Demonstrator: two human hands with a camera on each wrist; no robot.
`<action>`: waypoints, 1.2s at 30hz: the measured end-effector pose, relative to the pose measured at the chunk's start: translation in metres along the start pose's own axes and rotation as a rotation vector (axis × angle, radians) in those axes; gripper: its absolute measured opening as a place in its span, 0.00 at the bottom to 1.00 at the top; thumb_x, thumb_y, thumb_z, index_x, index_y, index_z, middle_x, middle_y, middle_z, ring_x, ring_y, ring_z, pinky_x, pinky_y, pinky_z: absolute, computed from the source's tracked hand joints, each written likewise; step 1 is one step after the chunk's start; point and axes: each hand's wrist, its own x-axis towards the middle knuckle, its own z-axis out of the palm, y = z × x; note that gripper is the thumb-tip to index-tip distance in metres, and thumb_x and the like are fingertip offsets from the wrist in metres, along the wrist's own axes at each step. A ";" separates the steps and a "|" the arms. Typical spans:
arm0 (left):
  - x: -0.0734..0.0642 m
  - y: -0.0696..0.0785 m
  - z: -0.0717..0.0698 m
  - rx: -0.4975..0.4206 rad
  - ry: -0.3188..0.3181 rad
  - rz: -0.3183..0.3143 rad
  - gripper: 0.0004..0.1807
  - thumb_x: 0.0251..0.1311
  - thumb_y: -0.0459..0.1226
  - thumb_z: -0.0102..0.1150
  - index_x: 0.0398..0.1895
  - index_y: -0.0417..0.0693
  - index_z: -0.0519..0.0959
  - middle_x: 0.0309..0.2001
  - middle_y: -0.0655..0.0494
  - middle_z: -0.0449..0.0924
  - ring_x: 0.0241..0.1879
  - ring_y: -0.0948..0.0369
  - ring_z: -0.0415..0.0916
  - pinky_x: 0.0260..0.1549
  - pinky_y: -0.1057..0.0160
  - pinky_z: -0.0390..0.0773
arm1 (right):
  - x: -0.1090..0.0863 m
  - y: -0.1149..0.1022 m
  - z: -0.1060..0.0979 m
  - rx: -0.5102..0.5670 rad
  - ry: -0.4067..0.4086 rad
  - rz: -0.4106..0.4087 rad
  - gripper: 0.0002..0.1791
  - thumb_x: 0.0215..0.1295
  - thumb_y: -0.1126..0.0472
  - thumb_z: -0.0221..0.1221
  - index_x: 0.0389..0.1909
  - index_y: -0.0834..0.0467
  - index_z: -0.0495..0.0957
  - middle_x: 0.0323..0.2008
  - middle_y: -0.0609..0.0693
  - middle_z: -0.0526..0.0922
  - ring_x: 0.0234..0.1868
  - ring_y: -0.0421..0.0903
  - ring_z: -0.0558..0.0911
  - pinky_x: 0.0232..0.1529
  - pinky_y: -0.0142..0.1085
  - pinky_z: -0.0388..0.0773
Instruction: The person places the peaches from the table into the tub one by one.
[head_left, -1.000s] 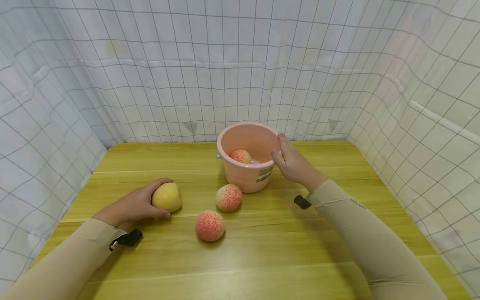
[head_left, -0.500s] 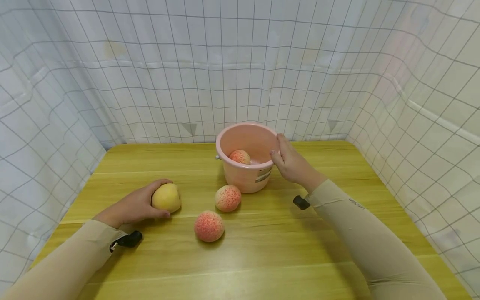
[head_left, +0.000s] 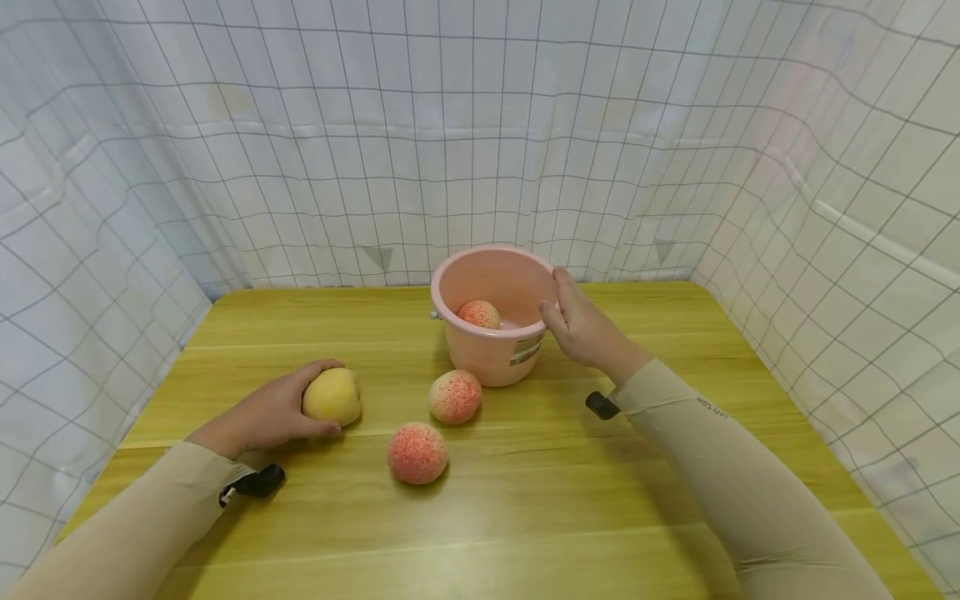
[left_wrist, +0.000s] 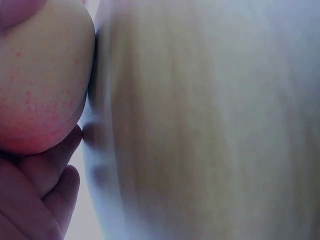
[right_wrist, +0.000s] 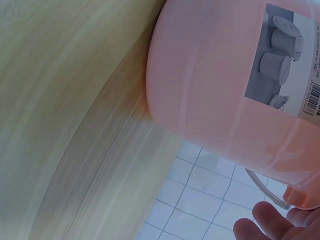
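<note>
At the left of the head view, my left hand [head_left: 273,414] grips a yellow peach [head_left: 332,397] at the table, thumb on the near side and fingers on the far side. The left wrist view shows red speckles low on this peach [left_wrist: 45,85], with curled fingers [left_wrist: 42,175] against it. My right hand [head_left: 592,333] holds the rim of a pink bucket [head_left: 487,357], thumb over the edge. One speckled peach [head_left: 480,314] lies inside the bucket. Two more rest on the table: a cream-and-red peach [head_left: 455,397] close by the bucket's base and a redder peach [head_left: 417,452] nearer the front.
A wood-grain table [head_left: 525,517] carries everything. White curtain [head_left: 480,150] with a dark grid encloses its back and both sides, close behind the bucket. A printed label [right_wrist: 280,60] and a thin handle [right_wrist: 267,190] show on the bucket in the right wrist view.
</note>
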 end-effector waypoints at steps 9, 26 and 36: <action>-0.001 0.000 0.001 0.000 0.016 -0.002 0.49 0.52 0.54 0.81 0.74 0.54 0.65 0.54 0.47 0.83 0.43 0.57 0.79 0.41 0.55 0.79 | 0.001 0.000 0.001 0.003 0.002 0.005 0.42 0.84 0.48 0.39 0.84 0.68 0.36 0.85 0.66 0.42 0.85 0.61 0.47 0.84 0.56 0.48; 0.005 0.010 -0.007 -0.010 0.083 0.025 0.50 0.55 0.51 0.80 0.76 0.50 0.63 0.56 0.42 0.82 0.42 0.55 0.81 0.39 0.55 0.81 | -0.001 0.001 0.001 0.008 -0.004 0.019 0.42 0.85 0.49 0.39 0.84 0.68 0.34 0.85 0.66 0.39 0.86 0.60 0.43 0.85 0.55 0.44; 0.010 0.023 -0.014 -0.017 0.127 0.042 0.50 0.56 0.50 0.80 0.77 0.48 0.63 0.57 0.41 0.81 0.44 0.53 0.81 0.40 0.55 0.81 | 0.001 0.001 0.002 0.021 0.014 -0.003 0.41 0.85 0.50 0.40 0.84 0.68 0.36 0.85 0.66 0.42 0.86 0.61 0.46 0.84 0.56 0.48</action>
